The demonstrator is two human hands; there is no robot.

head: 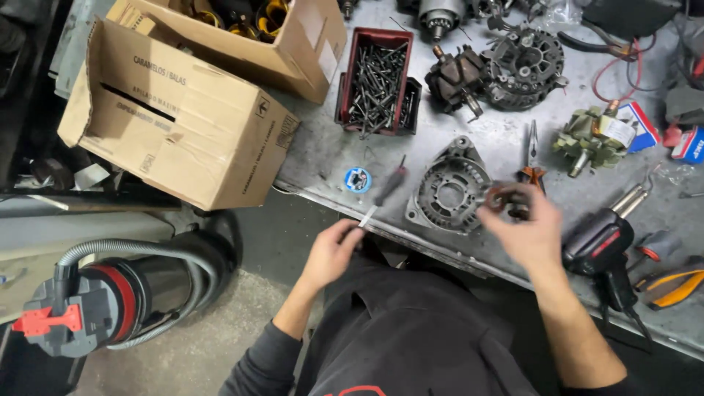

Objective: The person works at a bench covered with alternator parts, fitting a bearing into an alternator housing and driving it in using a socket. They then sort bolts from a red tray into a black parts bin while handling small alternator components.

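The person leans over the grey metal bench (330, 154), both hands out in front. The left hand (331, 253) sits at the bench's near edge, its grip pinched shut on a thin, pale flat strip (367, 215) that pokes up and away from the fingertips toward a dark-handled screwdriver (390, 183) lying just beyond it. The right hand (524, 231) is raised over the bench, fingers closed around a small dark ring-shaped part (500, 198), held just beside the round grey alternator housing (449, 192) that lies flat on the bench. Whether ring and housing touch I cannot tell; the hand is a little blurred.

Near the screwdriver lies a small blue and white round disc (358, 180). Further back stands a dark red tray of long screws (375, 81). To the right of the right hand rests a black and red soldering gun (605, 238), and orange-handled pliers (671, 286) beyond it. Cardboard boxes (176, 117) overhang the bench's left end, with a vacuum cleaner (110, 301) on the floor below.
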